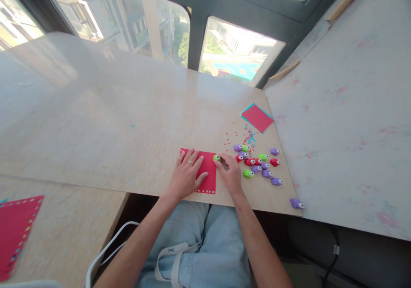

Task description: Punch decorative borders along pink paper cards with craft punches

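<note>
Beige table [112,121]; red paper [208,170]; punches [261,166]

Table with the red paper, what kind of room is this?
Probably a craft spot by a high-up window: a red paper sheet under the left hand, the right hand on a green punch, confetti scattered.

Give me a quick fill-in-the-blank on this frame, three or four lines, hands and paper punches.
1. The left hand lies flat on a sheet of ____ paper.
2. The right hand pinches a small ____ punch at the sheet's right edge.
3. A ring shows on the ____ hand.
4. One purple punch sits alone near the table's ____ edge.

Missing words: red; green; left; front
</note>
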{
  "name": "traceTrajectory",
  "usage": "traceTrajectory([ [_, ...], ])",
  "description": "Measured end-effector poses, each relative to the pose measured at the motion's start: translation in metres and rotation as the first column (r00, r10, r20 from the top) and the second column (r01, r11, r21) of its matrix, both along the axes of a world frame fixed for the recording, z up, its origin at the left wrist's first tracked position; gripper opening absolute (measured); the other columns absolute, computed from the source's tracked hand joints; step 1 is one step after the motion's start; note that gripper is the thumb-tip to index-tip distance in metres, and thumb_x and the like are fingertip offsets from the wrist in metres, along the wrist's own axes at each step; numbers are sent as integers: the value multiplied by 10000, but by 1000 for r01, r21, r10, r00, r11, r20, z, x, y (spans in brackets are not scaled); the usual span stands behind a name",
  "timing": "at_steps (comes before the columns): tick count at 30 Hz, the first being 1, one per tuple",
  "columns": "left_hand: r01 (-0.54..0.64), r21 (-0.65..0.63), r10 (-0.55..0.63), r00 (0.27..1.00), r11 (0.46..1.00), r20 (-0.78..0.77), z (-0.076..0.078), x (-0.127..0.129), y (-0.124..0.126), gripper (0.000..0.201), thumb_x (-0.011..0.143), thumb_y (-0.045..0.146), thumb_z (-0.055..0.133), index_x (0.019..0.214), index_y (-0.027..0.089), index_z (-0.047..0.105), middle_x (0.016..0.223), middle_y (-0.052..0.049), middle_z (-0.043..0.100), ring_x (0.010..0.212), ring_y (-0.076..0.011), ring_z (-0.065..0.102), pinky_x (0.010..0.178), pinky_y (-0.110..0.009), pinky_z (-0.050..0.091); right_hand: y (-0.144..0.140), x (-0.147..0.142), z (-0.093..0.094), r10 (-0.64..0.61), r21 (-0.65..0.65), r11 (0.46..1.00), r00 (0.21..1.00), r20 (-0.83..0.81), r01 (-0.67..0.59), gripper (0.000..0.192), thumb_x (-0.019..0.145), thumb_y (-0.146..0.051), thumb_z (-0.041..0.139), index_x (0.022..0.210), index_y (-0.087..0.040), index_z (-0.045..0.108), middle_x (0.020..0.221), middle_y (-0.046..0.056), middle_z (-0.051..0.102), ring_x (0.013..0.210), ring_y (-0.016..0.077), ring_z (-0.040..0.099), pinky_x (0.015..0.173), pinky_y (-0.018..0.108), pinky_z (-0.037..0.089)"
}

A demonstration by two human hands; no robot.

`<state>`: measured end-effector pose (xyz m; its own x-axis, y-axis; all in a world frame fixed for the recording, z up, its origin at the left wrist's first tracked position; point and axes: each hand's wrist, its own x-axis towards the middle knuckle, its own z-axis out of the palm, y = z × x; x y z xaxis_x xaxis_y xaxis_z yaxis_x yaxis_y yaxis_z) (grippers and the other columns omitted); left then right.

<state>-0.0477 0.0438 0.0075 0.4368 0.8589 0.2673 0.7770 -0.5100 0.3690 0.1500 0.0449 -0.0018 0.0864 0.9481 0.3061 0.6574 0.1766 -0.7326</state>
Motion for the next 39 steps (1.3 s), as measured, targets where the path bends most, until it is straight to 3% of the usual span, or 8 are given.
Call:
traceTrajectory([
  [7, 57, -36, -59, 998, 998, -39, -1, -4, -6, 558, 949, 463, 525, 1392, 124, 524, 1529, -171, 422, 1451, -307, 336, 1202, -528, 213, 1, -2, 1, -10, -6, 1000, 1000, 2, 10, 253, 925, -326, 577, 1123, -216, 691, 1103, 96, 719, 1066, 236, 638, 954, 429, 507],
  [26, 31, -101, -28, 999, 994, 24, 8, -3, -7, 490, 951, 354, 542, 1392, 139, 530, 1519, -173, 432, 1430, -323, 375, 1184, -546, 280, -2, -3, 9, 6, 52, 999, 994, 106, -12, 295, 937, -229, 599, 1222, -254, 673, 1141, 90, 735, 1060, 235, 684, 964, 455, 520],
  [39, 27, -145, -19, 998, 989, 57, 12, -4, -3, 494, 942, 290, 537, 1425, 197, 495, 1493, -148, 477, 1407, -310, 417, 1181, -545, 296, -7, -3, 17, 22, 0, 1000, 995, 100, -22, 408, 907, -155, 632, 1286, -304, 641, 1140, 69, 742, 1028, 244, 703, 883, 441, 573],
])
